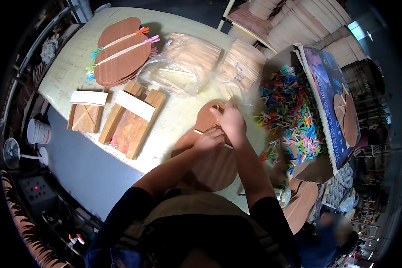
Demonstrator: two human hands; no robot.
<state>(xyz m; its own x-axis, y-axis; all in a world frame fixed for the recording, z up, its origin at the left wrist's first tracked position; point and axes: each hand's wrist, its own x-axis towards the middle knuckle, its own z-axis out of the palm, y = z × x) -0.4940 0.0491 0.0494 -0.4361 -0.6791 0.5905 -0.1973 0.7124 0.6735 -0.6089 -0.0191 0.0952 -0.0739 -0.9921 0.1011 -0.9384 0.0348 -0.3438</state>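
Note:
A thin brown guitar-shaped wooden panel [213,167] lies on the table in front of me. My left hand [210,139] is over its waist with fingers curled on a pale wooden strip [198,131], whose ends show on either side of the hand. Just beyond it, my right hand [232,123] reaches over the panel's narrower end, thumb apart and fingers bent down. Small pale sticks [228,93] show past its fingertips; whether they are held is unclear. Part of the panel is hidden beneath both hands and forearms.
Right of the panel stands an open cardboard box [319,107] with many coloured clothespins [292,111]. Plastic bags of wooden strips [192,53] lie beyond. At the far left, clipped panels [120,58] are stacked. Two wooden trays [131,118] sit near the left edge.

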